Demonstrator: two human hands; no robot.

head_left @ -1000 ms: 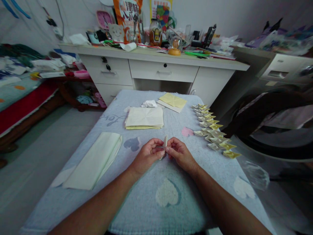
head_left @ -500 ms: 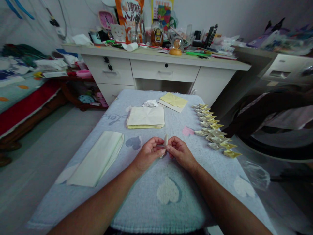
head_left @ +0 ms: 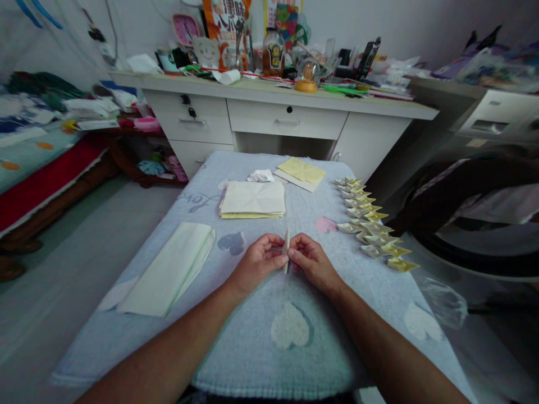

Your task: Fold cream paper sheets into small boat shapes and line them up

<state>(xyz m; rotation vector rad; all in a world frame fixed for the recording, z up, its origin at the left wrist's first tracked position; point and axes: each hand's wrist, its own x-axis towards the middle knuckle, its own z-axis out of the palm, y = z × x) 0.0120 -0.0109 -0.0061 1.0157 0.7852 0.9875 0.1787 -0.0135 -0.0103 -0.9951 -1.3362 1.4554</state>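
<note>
A small folded piece of paper (head_left: 287,241) stands on edge between my two hands, above the middle of the cloth. My left hand (head_left: 261,262) pinches it from the left with thumb and fingers. On the other side, my right hand (head_left: 310,261) grips the same paper, its thumb near the left thumb. Beyond the hands lies a stack of white and yellow paper sheets (head_left: 252,197). Several folded paper boats (head_left: 374,240) sit in rows along the right side. A larger folded pale sheet (head_left: 168,272) lies to the left.
A blue patterned cloth (head_left: 244,348) covers the table. Near its far edge are a crumpled tissue (head_left: 260,176) and a creased yellow sheet (head_left: 301,169) over a white one. A cluttered white desk (head_left: 290,120) stands behind; a washing machine (head_left: 484,126) is at the right.
The folded paper between my fingers has turned more upright and edge-on. Both hands keep their hold in nearly the same place. The view has shifted slightly.
</note>
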